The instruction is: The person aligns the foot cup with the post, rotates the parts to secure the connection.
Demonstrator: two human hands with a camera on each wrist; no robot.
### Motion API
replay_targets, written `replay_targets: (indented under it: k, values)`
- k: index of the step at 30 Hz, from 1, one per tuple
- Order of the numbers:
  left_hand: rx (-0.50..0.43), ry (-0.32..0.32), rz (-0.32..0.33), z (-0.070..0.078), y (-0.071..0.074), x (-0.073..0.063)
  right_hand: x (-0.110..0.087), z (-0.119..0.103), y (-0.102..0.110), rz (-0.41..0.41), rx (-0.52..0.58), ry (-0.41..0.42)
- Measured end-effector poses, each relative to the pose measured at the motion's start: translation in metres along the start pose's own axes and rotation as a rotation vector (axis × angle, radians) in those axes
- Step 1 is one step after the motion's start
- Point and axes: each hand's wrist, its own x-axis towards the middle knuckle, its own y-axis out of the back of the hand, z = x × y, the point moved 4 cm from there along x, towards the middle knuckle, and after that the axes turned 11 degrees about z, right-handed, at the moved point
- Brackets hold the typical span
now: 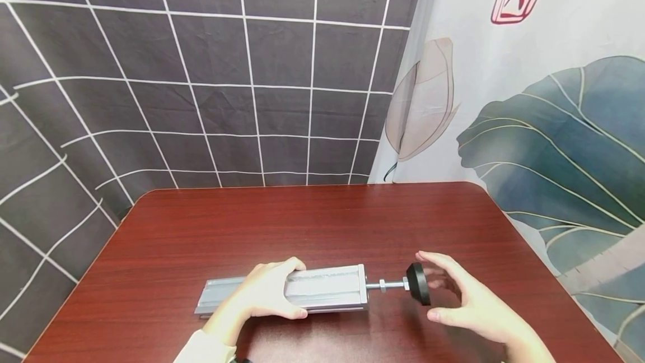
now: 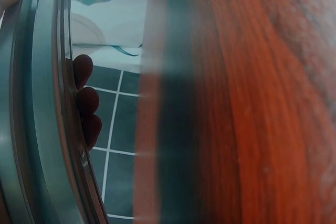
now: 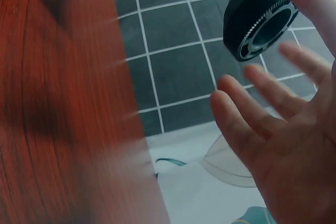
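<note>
A silver aluminium profile (image 1: 327,287) lies lengthwise across my front, seemingly lifted off the tabletop. My left hand (image 1: 269,290) grips it from above, thumb on the near side; the left wrist view shows fingertips (image 2: 88,100) curled against its far side. From the profile's right end plate sticks out a threaded rod (image 1: 393,284) with nuts, ending in a black round levelling foot (image 1: 418,284). Around that foot, my right hand (image 1: 466,301) is spread with fingers loosely bent. In the right wrist view, the fingers stand apart from the foot (image 3: 257,22); whether the thumb touches it, I cannot tell.
A reddish-brown wooden table (image 1: 302,223) with rounded far corners spreads beneath both hands. Behind it hangs a dark grey curtain (image 1: 277,111) with a white grid. To the right is a white cloth (image 1: 473,88) printed with large leaves.
</note>
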Motion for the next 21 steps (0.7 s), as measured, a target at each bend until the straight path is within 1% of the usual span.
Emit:
replay_targets:
  k: [3, 5, 7, 8, 12, 16, 18, 21]
  values:
    - [0.002, 0.006, -0.002, -0.0006, -0.0002, 0.0, -0.0012, -0.0019, 0.0014, -0.006, 0.033, 0.143]
    - [0.003, 0.01, -0.004, -0.0009, -0.0003, -0.0003, -0.0023, -0.0016, 0.002, -0.003, 0.071, 0.215]
    - [0.003, 0.009, -0.004, -0.0009, -0.0002, -0.0005, -0.0031, -0.0001, 0.0014, -0.003, 0.1, 0.272]
    - [0.003, 0.008, -0.002, -0.0008, 0.0, -0.0005, -0.0032, 0.0013, 0.0004, -0.007, 0.108, 0.282]
    - [-0.007, 0.003, 0.0, 0.0008, 0.0005, -0.0003, -0.0029, 0.0032, -0.0041, -0.019, 0.1, 0.257]
    - [-0.017, 0.001, 0.0, 0.0022, 0.0007, 0.0002, -0.0011, 0.0003, -0.0053, -0.01, 0.106, 0.203]
    - [-0.016, 0.002, -0.001, 0.0022, 0.0006, 0.0003, -0.0004, 0.0002, -0.0043, 0.004, 0.1, 0.151]
    - [-0.012, 0.0, -0.002, 0.0021, -0.0011, 0.0011, 0.0003, 0.0025, -0.0024, 0.038, 0.048, 0.06]
